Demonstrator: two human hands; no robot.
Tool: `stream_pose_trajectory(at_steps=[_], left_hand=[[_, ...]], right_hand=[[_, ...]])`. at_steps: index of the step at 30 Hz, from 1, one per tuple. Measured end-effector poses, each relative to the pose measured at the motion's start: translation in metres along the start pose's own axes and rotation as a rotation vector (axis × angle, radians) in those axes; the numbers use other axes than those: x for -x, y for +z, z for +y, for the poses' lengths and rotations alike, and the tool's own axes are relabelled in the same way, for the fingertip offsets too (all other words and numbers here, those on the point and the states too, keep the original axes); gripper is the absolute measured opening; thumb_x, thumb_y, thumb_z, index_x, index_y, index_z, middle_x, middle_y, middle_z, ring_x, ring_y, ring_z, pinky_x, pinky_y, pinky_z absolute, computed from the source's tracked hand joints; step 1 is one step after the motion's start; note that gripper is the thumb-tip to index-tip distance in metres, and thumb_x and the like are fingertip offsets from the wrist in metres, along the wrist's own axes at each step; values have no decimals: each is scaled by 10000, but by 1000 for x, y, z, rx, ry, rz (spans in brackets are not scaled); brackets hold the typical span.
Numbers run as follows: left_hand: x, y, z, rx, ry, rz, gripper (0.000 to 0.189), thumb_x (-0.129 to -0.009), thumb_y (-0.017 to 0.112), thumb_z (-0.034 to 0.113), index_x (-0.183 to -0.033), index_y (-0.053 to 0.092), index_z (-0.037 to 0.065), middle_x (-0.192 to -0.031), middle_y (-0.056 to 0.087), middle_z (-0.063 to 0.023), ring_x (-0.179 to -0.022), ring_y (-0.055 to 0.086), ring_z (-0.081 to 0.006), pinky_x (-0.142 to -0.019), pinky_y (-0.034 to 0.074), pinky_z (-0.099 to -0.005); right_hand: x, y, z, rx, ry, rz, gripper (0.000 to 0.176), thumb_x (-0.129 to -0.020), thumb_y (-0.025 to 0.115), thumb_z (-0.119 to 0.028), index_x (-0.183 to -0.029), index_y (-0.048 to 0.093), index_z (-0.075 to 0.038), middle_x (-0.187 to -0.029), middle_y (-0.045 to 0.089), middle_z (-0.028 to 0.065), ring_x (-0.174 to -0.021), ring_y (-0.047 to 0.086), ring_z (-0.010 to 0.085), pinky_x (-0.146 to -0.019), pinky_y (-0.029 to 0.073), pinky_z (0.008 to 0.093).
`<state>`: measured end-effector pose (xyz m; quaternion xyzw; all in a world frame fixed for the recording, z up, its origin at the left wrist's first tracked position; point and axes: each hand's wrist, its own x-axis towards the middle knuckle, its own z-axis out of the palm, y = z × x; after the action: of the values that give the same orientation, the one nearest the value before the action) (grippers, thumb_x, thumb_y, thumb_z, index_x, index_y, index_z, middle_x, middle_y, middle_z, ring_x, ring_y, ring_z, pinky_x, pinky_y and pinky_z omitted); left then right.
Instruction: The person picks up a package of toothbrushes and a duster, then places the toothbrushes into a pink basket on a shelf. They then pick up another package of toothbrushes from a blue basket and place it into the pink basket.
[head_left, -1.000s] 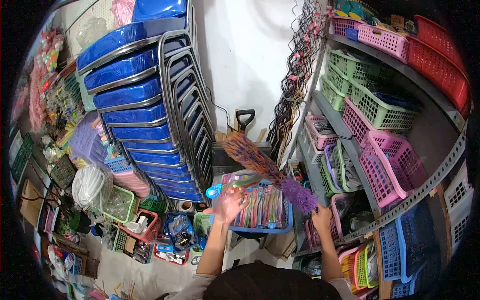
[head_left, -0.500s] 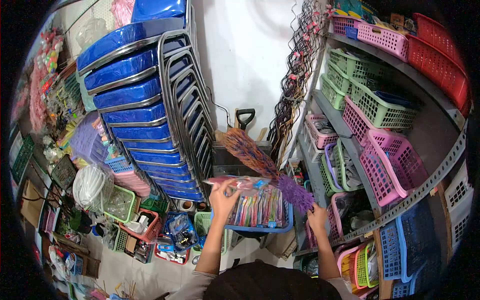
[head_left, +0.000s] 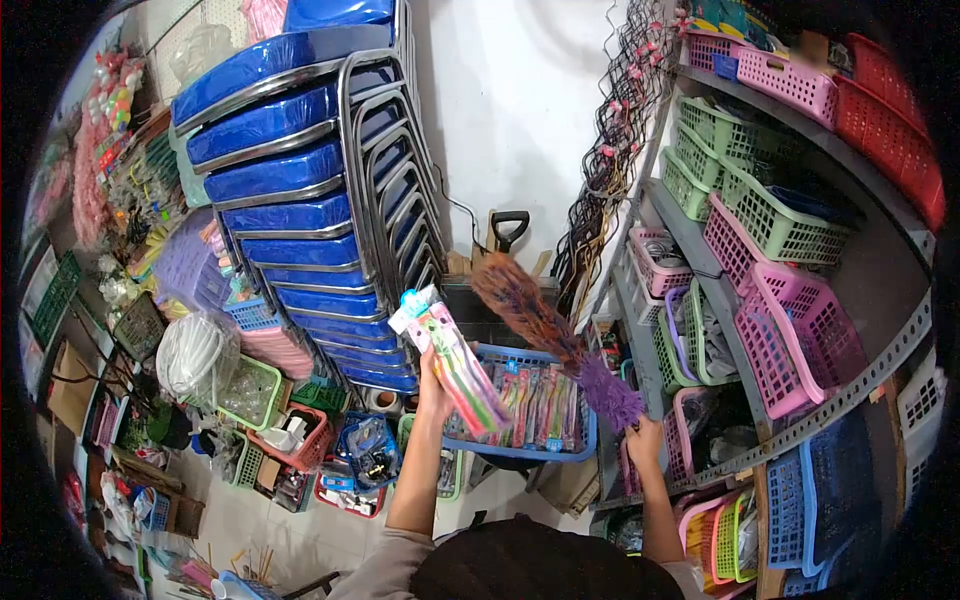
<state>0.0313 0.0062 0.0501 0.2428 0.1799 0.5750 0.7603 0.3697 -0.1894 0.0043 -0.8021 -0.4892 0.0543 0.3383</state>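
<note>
Over the left part of the blue basket point(head_left: 575, 453), holding in the left hand point(head_left: 432, 385) a tilted clear packet point(head_left: 460, 372) with pink, white and green stripes, fingers clamped on its left edge and partly hidden. To the right, holding with the right hand point(head_left: 645, 440) a brown and purple duster point(head_left: 530, 312), slanted, by its lower purple end, fingers closed around it. Below, can see colourful packets point(head_left: 540, 405) inside the basket; farther left, stacked blue chairs point(head_left: 290, 175); at right, shelves with pink baskets point(head_left: 765, 350) and green baskets point(head_left: 780, 228).

Left hand point(head_left: 432, 392) part-hidden by the packet point(head_left: 456, 368), print too tiny to read, duster point(head_left: 532, 312) grip lost inside the right hand point(head_left: 644, 440), top blue chair point(head_left: 335, 12) cut off above
</note>
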Motion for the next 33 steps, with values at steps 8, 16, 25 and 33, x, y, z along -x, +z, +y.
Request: stream_pose_trajectory(at_steps=[8, 16, 25, 33], left_hand=[[3, 38, 18, 493, -318, -472, 515, -912, 344, 495, -1161, 526, 82, -1151, 549, -155, -1075, 523, -289, -937, 387, -512], [-18, 28, -18, 220, -524, -354, 517, -865, 469, 487, -1141, 531, 53, -1128, 581, -136, -1017, 562, -273, -881, 451, -417], [-14, 33, 7, 309, -612, -350, 647, -848, 389, 596, -1163, 515, 45, -1028, 594, -132, -936, 578, -269, -803, 477, -434], [-23, 26, -21, 319, -581, -300, 571, -841, 490, 521, -1188, 516, 69, -1133, 574, -142, -1006, 571, -266, -881, 455, -419]], right_hand=[[-14, -25, 17, 209, -304, -178, 312, -655, 637, -158, -947, 625, -52, -671, 588, 177, -604, 549, 368, -646, 454, 449], [-36, -24, -2, 363, -203, -40, 300, -688, 631, -165, -955, 626, -30, -696, 602, 208, -682, 593, 366, -638, 471, 455], [-26, -35, 5, 441, -447, -293, 258, -659, 593, -177, -870, 629, -32, -698, 605, 195, -665, 586, 379, -635, 477, 456], [-38, -8, 8, 313, -200, -67, 249, -649, 661, -190, -853, 647, -49, -658, 601, 184, -622, 590, 352, -592, 477, 441]])
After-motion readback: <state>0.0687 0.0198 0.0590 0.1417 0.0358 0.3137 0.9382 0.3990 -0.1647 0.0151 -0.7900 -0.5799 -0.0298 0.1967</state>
